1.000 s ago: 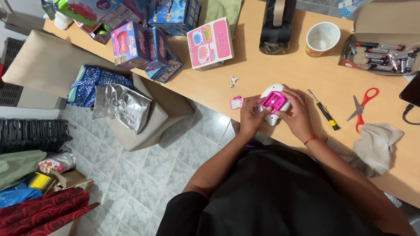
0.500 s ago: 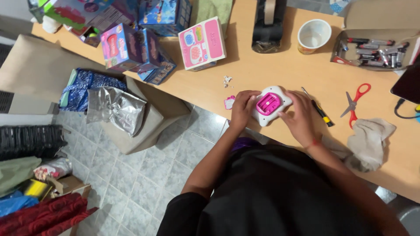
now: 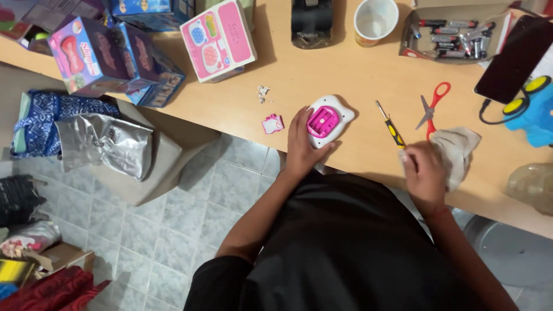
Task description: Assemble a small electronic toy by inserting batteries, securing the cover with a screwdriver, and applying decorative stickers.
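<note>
The left hand [image 3: 300,144] holds the toy [image 3: 326,121], a small white case with a pink square part in its middle. The fingers lie along the toy's left edge and the thumb presses its lower edge, so the grip is closed on the toy and keeps it flat on the table [image 3: 345,75], near the table's front edge.

The right hand [image 3: 421,170] is well apart from the toy, to the right of it. This hand rests on the cloth [image 3: 458,147], a pale crumpled rag, and its fingers are curled. The lower end of the screwdriver [image 3: 390,124], which has a yellow and black handle, reaches the knuckles. I cannot tell if the fingers pinch the screwdriver or only the cloth.

The screwdriver lies between the two hands, with its thin tip pointing away from the person. Just beyond the right hand, touching the cloth, are the scissors [image 3: 431,107] with red handles. Left of the left hand, near it, lies a small pink piece [image 3: 272,124], and a little farther some white scraps [image 3: 263,94].

Far from both hands, at the back of the table, stand a cup [image 3: 375,21], a tray of batteries [image 3: 452,34] and a pink box [image 3: 219,39].
</note>
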